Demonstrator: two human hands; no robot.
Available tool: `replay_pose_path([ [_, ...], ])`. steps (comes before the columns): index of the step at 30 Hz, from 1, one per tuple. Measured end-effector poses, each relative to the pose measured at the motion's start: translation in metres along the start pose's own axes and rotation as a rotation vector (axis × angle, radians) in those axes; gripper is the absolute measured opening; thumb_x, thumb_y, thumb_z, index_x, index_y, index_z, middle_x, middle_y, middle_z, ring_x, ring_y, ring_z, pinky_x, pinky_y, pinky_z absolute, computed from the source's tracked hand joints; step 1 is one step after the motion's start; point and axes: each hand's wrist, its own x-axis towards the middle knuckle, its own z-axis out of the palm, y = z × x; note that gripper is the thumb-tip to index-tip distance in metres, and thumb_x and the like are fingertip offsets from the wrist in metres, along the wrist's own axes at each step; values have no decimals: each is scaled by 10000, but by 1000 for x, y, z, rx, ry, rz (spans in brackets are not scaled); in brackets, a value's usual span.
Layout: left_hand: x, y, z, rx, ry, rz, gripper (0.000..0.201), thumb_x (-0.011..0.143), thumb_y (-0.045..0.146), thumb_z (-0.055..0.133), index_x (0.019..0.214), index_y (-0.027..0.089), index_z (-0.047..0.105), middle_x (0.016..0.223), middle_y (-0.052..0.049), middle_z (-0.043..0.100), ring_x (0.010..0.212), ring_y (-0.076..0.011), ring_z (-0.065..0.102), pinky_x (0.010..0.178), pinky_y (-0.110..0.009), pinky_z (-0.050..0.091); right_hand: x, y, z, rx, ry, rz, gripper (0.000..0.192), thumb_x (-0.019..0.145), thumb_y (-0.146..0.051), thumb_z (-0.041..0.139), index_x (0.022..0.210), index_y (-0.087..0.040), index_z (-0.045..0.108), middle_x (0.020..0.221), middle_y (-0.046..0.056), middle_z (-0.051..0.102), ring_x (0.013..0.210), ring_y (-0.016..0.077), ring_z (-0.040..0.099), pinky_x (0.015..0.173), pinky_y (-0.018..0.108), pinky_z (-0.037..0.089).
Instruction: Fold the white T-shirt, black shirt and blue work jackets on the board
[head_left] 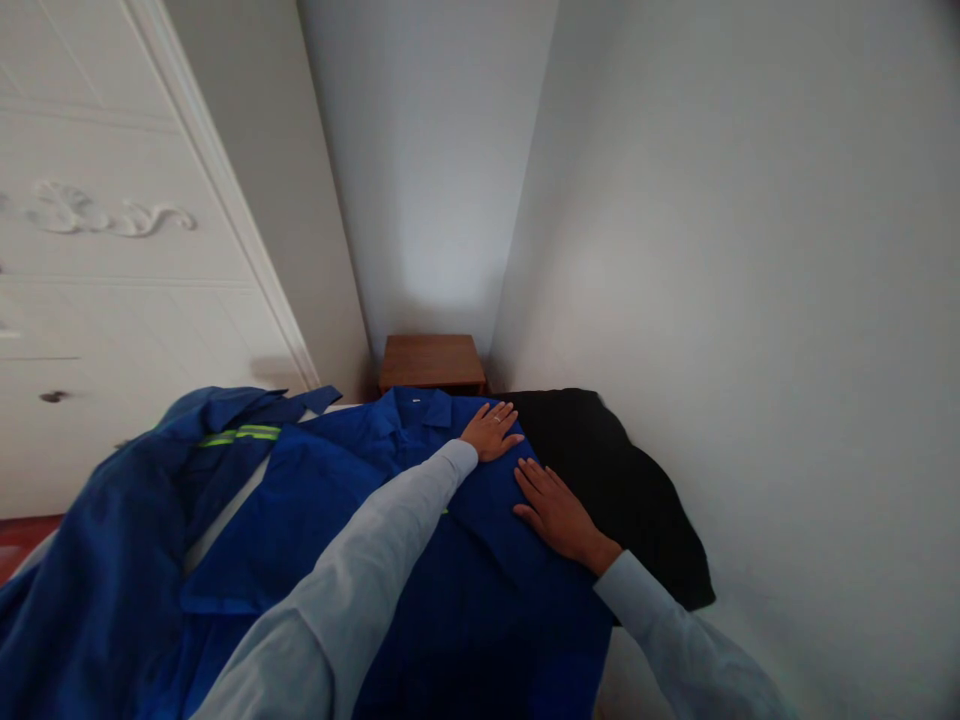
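A blue work shirt (480, 540) with a collar lies spread out before me, its collar end facing away. My left hand (491, 431) rests flat on the shirt's right shoulder area, fingers outstretched, a ring on one finger. Lower and further right, my right hand (561, 512) presses flat near the shirt's right edge with its fingers extended. One sleeve lies out to the left, partly behind my left forearm. The other sleeve is not visible. Black cloth (622, 480) lies along the right side, partly under the shirt.
To the left is a heap of darker blue clothing (142, 530) with yellow-green and silver stripes. A white wardrobe (135, 250) with carved trim rises beyond it. A small brown wooden table (431, 358) stands in the corner, and a pale wall (735, 250) borders the right.
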Motion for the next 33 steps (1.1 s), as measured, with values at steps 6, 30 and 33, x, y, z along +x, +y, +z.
replay_pose_path([
  [6, 7, 2, -6, -112, -55, -35, 624, 1011, 525, 252, 1512, 179, 388, 1615, -111, 308, 1513, -251, 215, 1228, -485, 119, -3, 2, 2, -7, 13, -13, 614, 1024, -519, 320, 1507, -151, 413, 1561, 180, 380, 1462, 298, 338, 1170, 550, 321],
  [30, -270, -189, -144, 182, -184, -370, 440, 937, 376, 471, 1281, 166, 647, 1334, -140, 633, 1236, -266, 577, 1091, -386, 395, -2, 17, 17, -100, 30, -49, 688, 1016, -575, 205, 1504, -140, 421, 1560, 164, 390, 1454, 296, 354, 1166, 529, 331],
  [33, -271, -182, -127, 205, -118, -412, 495, 979, 384, 378, 1358, 136, 578, 1455, -180, 523, 1345, -296, 489, 1132, -444, 351, -2, 18, 17, -104, 16, -47, 693, 1015, -578, 198, 1507, -141, 415, 1561, 160, 391, 1457, 290, 351, 1169, 522, 329],
])
